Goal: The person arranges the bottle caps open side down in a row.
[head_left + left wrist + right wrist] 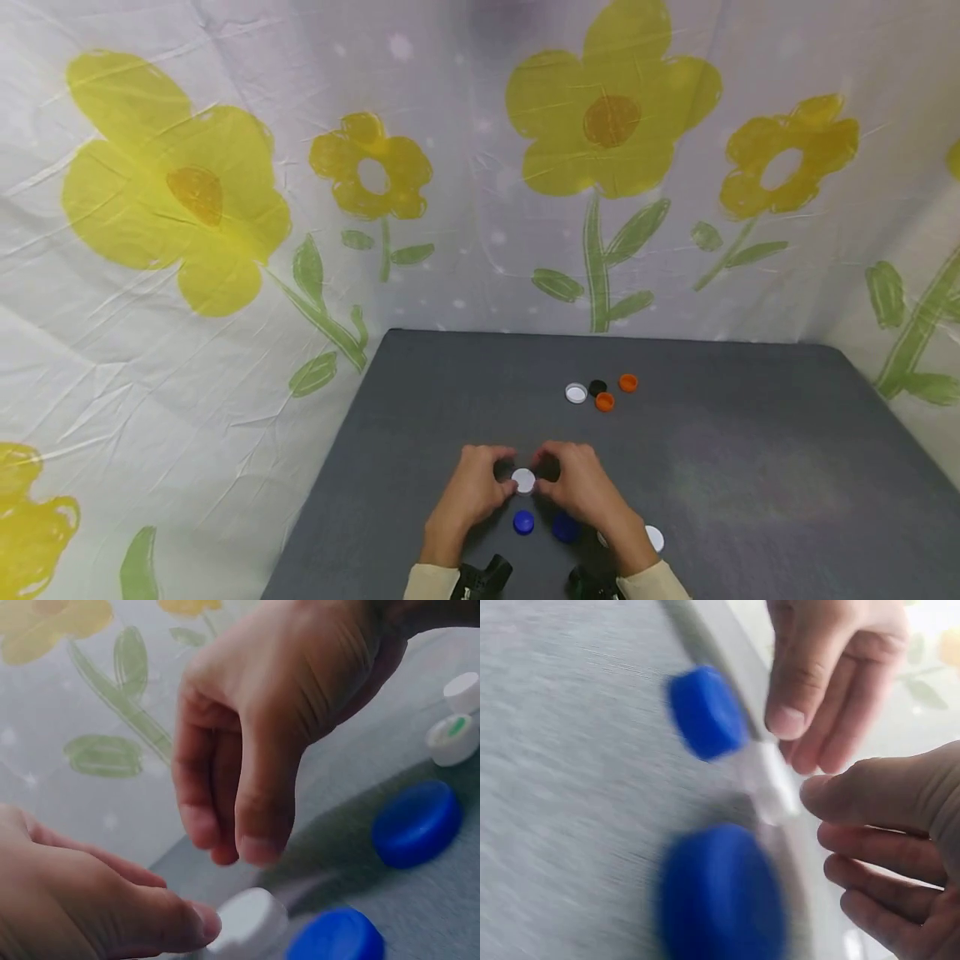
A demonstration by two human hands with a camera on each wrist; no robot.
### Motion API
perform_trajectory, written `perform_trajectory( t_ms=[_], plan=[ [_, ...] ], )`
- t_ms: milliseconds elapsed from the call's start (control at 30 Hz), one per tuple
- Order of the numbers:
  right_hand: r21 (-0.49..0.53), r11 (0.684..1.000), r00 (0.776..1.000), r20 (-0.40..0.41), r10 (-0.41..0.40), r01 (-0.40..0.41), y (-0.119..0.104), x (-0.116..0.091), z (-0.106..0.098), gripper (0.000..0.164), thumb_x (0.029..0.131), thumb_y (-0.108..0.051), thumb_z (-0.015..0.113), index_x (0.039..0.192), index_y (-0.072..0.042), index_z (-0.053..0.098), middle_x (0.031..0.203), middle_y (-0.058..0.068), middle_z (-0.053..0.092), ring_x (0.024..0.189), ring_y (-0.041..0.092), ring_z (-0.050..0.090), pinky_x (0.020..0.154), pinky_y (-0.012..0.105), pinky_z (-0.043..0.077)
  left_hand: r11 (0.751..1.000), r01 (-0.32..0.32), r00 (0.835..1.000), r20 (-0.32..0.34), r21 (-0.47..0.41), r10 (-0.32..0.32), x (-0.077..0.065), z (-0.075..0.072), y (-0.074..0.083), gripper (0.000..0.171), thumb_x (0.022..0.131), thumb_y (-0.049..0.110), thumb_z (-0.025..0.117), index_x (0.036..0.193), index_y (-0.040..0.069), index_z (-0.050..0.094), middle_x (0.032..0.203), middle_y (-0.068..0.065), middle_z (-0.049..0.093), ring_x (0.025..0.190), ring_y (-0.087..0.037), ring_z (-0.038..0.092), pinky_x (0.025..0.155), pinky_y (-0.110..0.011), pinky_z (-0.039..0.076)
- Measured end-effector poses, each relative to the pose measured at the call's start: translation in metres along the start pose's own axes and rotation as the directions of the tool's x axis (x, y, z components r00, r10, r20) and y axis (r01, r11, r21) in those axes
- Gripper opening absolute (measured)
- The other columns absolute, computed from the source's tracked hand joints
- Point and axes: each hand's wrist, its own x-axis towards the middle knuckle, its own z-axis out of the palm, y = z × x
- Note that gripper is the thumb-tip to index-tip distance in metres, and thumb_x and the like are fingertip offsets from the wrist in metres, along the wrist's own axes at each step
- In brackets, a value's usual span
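Observation:
In the head view, a round white cap (523,481) lies on the dark table between my two hands. My left hand (474,487) is on its left, the fingers loosely curved and the thumb tip (202,922) at the cap's edge; I cannot tell firm contact. On the other side, my right hand (579,482) has its thumb and fingers apart, close to the cap, with nothing held. Nearer me lie a small blue cap (523,522) and a larger blue cap (566,527). The right wrist view is blurred around the white cap (772,784).
Farther back sit a white cap (576,393), a black cap (597,387) and two orange caps (627,382). Another white cap (655,538) shows beside my right forearm, which partly hides one more. A flower-printed cloth (465,167) hangs behind the table (450,383).

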Motion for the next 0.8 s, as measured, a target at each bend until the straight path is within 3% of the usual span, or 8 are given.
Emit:
perform_trajectory(
  t_ms=[300, 600, 800],
  plan=[
    [0.024, 1.0, 0.999, -0.048, 0.012, -0.011, 0.011, 0.014, -0.04, 0.032, 0.084, -0.011, 0.094, 0.114, -0.012, 0.082, 0.112, 0.002, 0.083, 0.11, 0.032, 0.078, 0.093, 0.053, 0.062, 1.0, -0.017, 1.0, -0.006, -0.012, 0.017, 0.033, -0.018, 0.022, 0.044, 0.088, 0.017, 0.092, 0.13, 0.007, 0.08, 0.127, -0.012, 0.081, 0.124, -0.033, 0.074, 0.107, -0.05, 0.059],
    [0.05, 0.999, 0.993, -0.119, 0.017, -0.011, 0.033, 0.032, -0.081, 0.034, 0.088, -0.011, 0.092, 0.12, -0.013, 0.081, 0.118, 0.006, 0.083, 0.11, 0.033, 0.076, 0.095, 0.056, 0.062, 0.996, -0.074, 0.997, -0.033, -0.057, 0.072, 0.077, -0.025, 0.043, 0.044, 0.091, 0.02, 0.091, 0.133, 0.013, 0.08, 0.131, -0.006, 0.081, 0.129, -0.03, 0.072, 0.112, -0.049, 0.057],
    [0.046, 0.999, 0.99, -0.137, 0.021, -0.015, 0.053, 0.048, -0.101, 0.035, 0.09, -0.014, 0.09, 0.123, -0.013, 0.08, 0.12, 0.008, 0.082, 0.105, 0.031, 0.075, 0.088, 0.053, 0.06, 0.996, -0.06, 0.998, -0.025, -0.062, 0.058, 0.106, -0.019, 0.05, 0.045, 0.092, 0.024, 0.09, 0.135, 0.016, 0.079, 0.134, -0.002, 0.079, 0.133, -0.027, 0.07, 0.115, -0.046, 0.055]
  ],
)
